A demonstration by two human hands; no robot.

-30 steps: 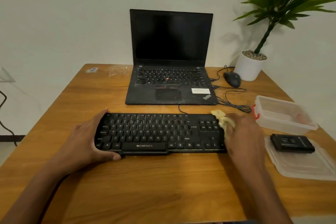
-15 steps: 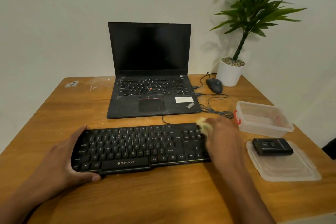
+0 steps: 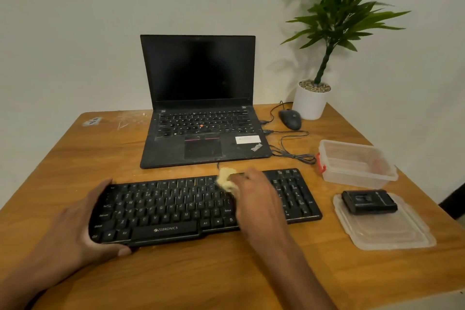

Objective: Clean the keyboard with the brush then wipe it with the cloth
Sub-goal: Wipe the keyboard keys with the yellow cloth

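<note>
A black keyboard (image 3: 176,206) lies across the front of the wooden table (image 3: 226,272). My left hand (image 3: 83,229) grips its left end, thumb curled under the front edge. My right hand (image 3: 254,196) holds a crumpled pale yellow cloth (image 3: 226,178) and presses it on the keys near the upper middle of the keyboard. The hand hides the keys beneath it. A black brush-like block (image 3: 368,202) rests on a clear plastic lid (image 3: 382,231) at the right.
An open black laptop (image 3: 201,133) stands behind the keyboard. To its right are a black mouse (image 3: 290,118) with trailing cables, a white potted plant (image 3: 312,100) and a clear plastic box (image 3: 357,163). The table's right edge is near the lid.
My right hand has slid the cloth leftward from the number pad end to the middle of the keyboard. My left hand has kept its grip. The camera has turned a little to the right.
</note>
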